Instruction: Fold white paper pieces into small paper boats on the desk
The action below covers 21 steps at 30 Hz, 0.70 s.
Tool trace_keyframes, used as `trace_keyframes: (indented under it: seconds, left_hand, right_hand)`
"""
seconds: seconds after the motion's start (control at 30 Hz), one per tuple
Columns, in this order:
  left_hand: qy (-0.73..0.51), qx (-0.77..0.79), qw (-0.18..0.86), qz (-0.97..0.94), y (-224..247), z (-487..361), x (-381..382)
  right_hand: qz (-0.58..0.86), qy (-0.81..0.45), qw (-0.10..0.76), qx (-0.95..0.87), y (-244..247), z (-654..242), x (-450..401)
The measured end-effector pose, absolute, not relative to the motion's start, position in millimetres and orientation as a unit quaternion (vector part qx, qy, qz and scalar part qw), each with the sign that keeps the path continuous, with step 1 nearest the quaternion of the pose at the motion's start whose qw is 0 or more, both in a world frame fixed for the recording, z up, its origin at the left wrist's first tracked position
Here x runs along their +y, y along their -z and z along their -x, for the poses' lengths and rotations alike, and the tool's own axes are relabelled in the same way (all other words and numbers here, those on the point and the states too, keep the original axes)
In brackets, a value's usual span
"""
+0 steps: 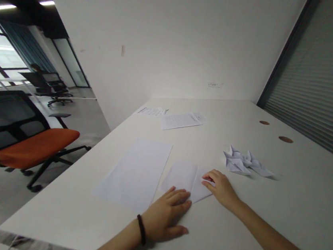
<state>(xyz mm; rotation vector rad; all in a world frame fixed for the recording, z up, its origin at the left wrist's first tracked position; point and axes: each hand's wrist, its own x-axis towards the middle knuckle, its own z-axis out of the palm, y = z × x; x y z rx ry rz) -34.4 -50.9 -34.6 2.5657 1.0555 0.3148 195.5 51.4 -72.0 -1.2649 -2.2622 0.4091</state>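
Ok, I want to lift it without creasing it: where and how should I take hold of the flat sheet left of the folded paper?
Probably by the middle of the left edge of the sheet, coming in low from the left: it lies flat, so slip under that edge and pinch lightly. The left hand and folded paper crowd its right side.

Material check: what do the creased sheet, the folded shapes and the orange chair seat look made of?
Creased sheet: matte white paper, by its thin edge and crisp fold line. Folded shapes: apparently similar matte paper, with sharp points. Orange chair seat: perhaps fabric, looking dull; weave indiscernible.
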Motion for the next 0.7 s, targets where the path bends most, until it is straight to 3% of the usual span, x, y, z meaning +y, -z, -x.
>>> trace_keyframes:
  seconds: [0.1, 0.27, 0.37, 0.57, 0.7]
  left_hand:
    - [-0.112, 0.361, 0.169, -0.910, 35, 37, -50]
    - [-0.116, 0.351, 0.151, -0.917, 32, 61, -31]
    - [-0.090, 0.364, 0.097, -0.922, 30, 78, -14]
    - [-0.066, 0.243, -0.012, -0.968, 32, 86, 5]
    - [-0.056, 0.219, -0.031, -0.974, 30, 84, 6]
  right_hand:
    - [0.480, -0.138, 0.246, -0.831, 67, -192, 50]
    - [0.420, 0.009, 0.211, -0.883, 59, -185, 40]
    - [0.371, -0.022, 0.189, -0.909, 60, -182, 38]
    - [0.380, -0.099, 0.209, -0.896, 62, -187, 34]
    - [0.394, -0.099, 0.184, -0.895, 62, -190, 25]
